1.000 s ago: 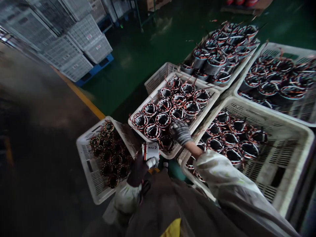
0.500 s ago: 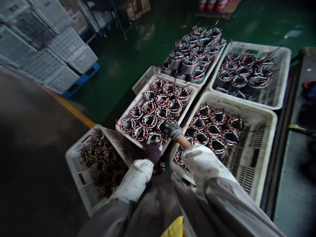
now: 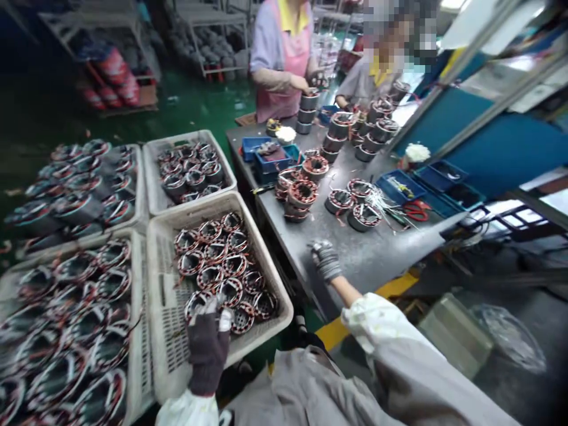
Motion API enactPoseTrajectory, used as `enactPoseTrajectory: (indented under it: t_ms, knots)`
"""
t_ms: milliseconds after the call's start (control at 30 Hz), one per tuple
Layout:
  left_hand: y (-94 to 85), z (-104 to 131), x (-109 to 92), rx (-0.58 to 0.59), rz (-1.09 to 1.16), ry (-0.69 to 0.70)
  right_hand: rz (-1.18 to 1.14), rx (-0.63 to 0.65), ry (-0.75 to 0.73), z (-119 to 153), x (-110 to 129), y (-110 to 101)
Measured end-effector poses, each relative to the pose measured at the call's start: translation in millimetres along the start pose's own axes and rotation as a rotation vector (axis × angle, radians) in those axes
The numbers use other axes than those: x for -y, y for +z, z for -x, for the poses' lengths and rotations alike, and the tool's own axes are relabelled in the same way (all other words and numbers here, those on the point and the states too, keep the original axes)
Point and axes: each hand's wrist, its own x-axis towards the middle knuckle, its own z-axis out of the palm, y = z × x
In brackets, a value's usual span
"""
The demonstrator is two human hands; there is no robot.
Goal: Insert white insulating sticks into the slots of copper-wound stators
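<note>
My left hand, in a dark glove with pale fingertips, is over the near end of a white plastic crate. Its thumb and fingers are apart, close to the wire-wound ring of a motor stator; whether they touch one is hard to tell. Several stators stand upright in that crate, with red and white leads around their rims. My right hand, in a grey striped glove, is over the near part of the metal table, fingers loosely extended and holding nothing visible.
More stator-filled crates stand at the left. The table bears stator stacks, blue bins, red-handled scissors and white cable ties. Across it, a person in a pink apron and another person handle stators.
My view has swung right, from the crates toward the table. Both hands have left the stators they were at; the right is now over the table, the left over another crate.
</note>
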Motion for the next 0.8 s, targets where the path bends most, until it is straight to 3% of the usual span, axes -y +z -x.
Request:
enactPoseTrajectory:
  t_ms: [67,133,233,333,433,533,600,700,800]
  knots:
    - [39.8,-20,-52,0.090,-0.039,0.123,0.097,-0.063,0.232,-40,-77,-44]
    - [80.0,-43,-102,0.175,-0.083,0.247,0.163,-0.072,0.414,-74,-139,-75]
    - [141.9,-90,-172,0.305,-0.151,0.437,0.192,0.026,0.482,-99,-189,-87]
    - [208.2,-149,-236,0.451,-0.278,0.568,0.179,0.089,0.395,-83,-197,-67]
    - [281.3,-206,-291,0.580,-0.454,0.608,0.057,0.054,0.194,-35,-186,-33]
    - [353.2,-249,-331,0.680,-0.525,0.655,-0.045,0.066,0.087,17,-175,2]
    - [390.6,-265,-347,0.745,-0.553,0.668,-0.100,0.063,0.048,42,-171,19]
    - [415.8,-267,-353,0.818,-0.590,0.650,-0.160,0.072,0.011,57,-170,25]
    - [398.7,-239,-332,0.835,-0.578,0.650,-0.188,0.129,0.015,53,-176,10]
